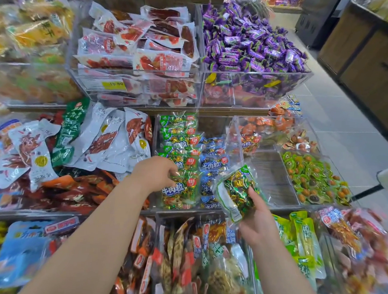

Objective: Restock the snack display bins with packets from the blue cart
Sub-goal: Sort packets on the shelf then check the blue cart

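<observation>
Feed from the head cam: my left hand point(155, 172) is out over the middle shelf. Its fingers are bunched together and curled down over the top edge of the front packet point(180, 192). That's one of the green foil-candy bags standing upright in a row inside the clear bin point(155, 139). The thumb is tucked under the hand, so I can't tell what it's doing.

My right hand point(258, 221) holds a loose packet point(236, 192) of the same green kind, tilted, back side toward me. It's up in the air just right of the green row, partly in front of the blue bags point(212, 167) that stand beside it in the bin. The thumb point(253, 193) presses on the face I can see. The other fingers are wrapped behind the bag, out of sight.

Around that:
- White pouches point(110, 138) with red printing are piled just left of the bin.
- A tray of little green-rimmed round snacks point(313, 179) sits well off to the right.
- One tier up there's a big heap of purple candies point(250, 42), with red sausage packs point(145, 50) stacked next to it.
- The bottom tier, right under my forearms, is stuffed with mixed bags point(191, 251) standing on end.

The edges of the picture are pretty smeared, so I can't read the stuff on the far left.
</observation>
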